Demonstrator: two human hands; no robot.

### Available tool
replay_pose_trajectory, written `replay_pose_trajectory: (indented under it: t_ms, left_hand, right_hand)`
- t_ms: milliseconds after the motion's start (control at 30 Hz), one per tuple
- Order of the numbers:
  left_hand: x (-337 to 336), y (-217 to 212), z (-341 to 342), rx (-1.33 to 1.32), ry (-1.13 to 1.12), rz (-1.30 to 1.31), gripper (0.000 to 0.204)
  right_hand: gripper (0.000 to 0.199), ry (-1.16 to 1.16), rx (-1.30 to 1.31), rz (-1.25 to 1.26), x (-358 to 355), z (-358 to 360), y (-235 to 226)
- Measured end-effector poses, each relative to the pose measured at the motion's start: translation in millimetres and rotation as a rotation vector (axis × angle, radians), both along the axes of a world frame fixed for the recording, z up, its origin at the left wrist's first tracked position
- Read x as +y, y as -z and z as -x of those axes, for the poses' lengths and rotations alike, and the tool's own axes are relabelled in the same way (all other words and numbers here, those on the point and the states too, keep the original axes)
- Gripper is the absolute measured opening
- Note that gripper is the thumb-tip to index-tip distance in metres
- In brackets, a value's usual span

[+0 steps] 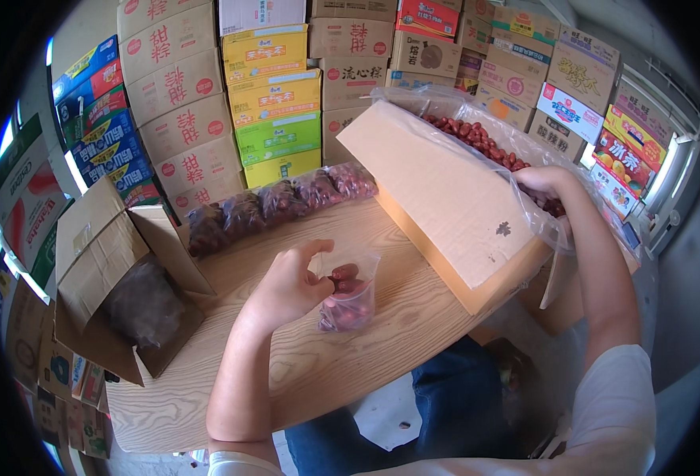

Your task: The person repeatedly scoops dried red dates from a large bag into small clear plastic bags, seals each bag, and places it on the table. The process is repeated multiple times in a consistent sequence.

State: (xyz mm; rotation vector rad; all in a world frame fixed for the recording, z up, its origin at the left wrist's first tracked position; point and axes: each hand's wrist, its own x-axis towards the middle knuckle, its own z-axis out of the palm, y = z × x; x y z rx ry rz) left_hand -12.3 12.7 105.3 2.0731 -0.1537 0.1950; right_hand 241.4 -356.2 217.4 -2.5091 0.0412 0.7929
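A clear plastic bag (348,311), partly filled with red dates, stands upright on the wooden table in front of me. My left hand (290,278) is at its left rim, thumb and forefinger apart; a few dates (346,278) show beside the fingertips, at the mouth of the bag. At the right sits a large open cardboard box (453,206), lined with clear plastic and holding many loose red dates (477,139). My right hand (542,184) reaches into this box over its near right part. Its fingers are hidden among the dates and the liner.
Several filled bags of dates (263,205) stand in a row along the table's far edge. An open carton (88,246) at the left holds a bundle of clear plastic (145,305). Stacked cartons (183,111) rise behind the table (302,381). My legs (461,389) are below its near edge.
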Motion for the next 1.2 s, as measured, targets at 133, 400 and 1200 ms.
replay_pose_trajectory:
  t_ms: [133,400,1200]
  left_hand:
    - [3.1,2.6,-1.4,0.004,-0.012,-0.05,0.051]
    - [1.3,2.6,-1.3,-0.022,-0.031,-0.056,0.051]
    - [-1.6,-0.9,0.9,-0.002,-0.015,-0.032,0.051]
  right_hand:
    - [0.055,-0.143,0.111,-0.25,-7.0,9.7,-8.3]
    - [0.098,-0.661,0.048,-0.382,-21.6,-5.9,2.0]
    - [0.076,-0.613,-0.285,0.031,-0.5,22.1,-6.0]
